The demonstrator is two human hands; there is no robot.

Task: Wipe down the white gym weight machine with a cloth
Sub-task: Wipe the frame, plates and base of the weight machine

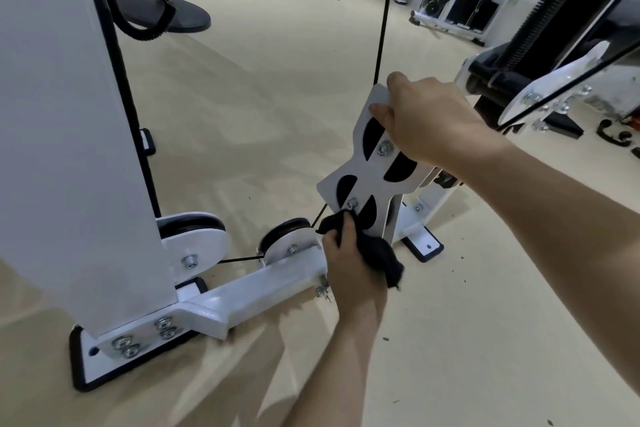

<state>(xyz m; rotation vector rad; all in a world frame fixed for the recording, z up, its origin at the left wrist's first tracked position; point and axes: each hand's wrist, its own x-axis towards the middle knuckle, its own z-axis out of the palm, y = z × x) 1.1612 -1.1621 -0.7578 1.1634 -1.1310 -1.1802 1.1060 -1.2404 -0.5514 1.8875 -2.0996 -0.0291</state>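
head view: the cloth (388,260) is black, soft and light; it should bunch to any shape, so a balled grip suits it. the left hand (349,263) has its fingers (343,232) curled round it, pressing it to the lower corner of the white plate (372,180), beside a bolt (352,203). the right hand (429,118) clamps the plate's top edge. the plate looks like stiff metal on a cable (381,28) and would likely swing unless steadied.

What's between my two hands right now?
Head view: the white pulley plate runs from the right hand gripping its top to the black cloth in the left hand.
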